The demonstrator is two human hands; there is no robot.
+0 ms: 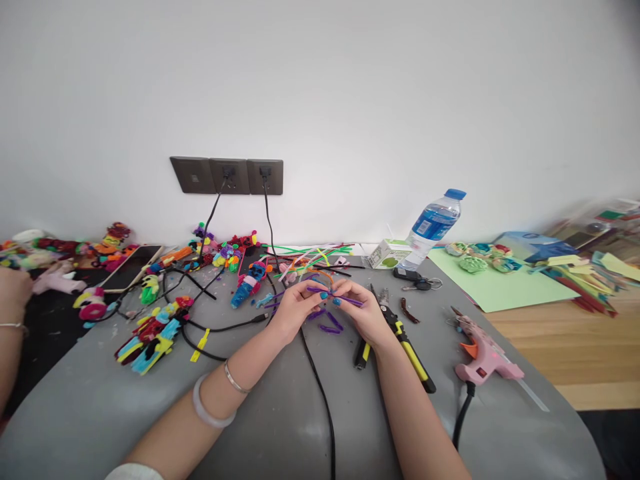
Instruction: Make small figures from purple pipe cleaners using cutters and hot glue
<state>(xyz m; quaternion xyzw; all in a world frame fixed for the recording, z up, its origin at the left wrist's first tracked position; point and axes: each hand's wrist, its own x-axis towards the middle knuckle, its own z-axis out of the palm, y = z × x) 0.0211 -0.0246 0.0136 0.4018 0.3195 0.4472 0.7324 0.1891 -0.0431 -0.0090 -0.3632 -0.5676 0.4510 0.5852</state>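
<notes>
Both hands meet over the middle of the grey table (240,413). My left hand (300,307) pinches a purple pipe cleaner (353,301) between thumb and fingers. My right hand (363,310) grips the same purple stem close by, thumbs nearly touching. Short bent purple pieces (330,328) lie on the table just below the fingers. Behind the hands are loose pipe cleaners (305,255) in green, white, orange and other colours. Yellow-and-black pliers (413,357) rest beside my right wrist, partly hidden by the forearm.
A pink glue gun (483,360) lies at right, near a tilted water bottle (433,223), a small carton (389,255) and keys (423,285). Pipe-cleaner figures (153,337) and a phone (131,268) are on the left. Black cables (320,387) cross the table. Another person's hand (14,293) is far left.
</notes>
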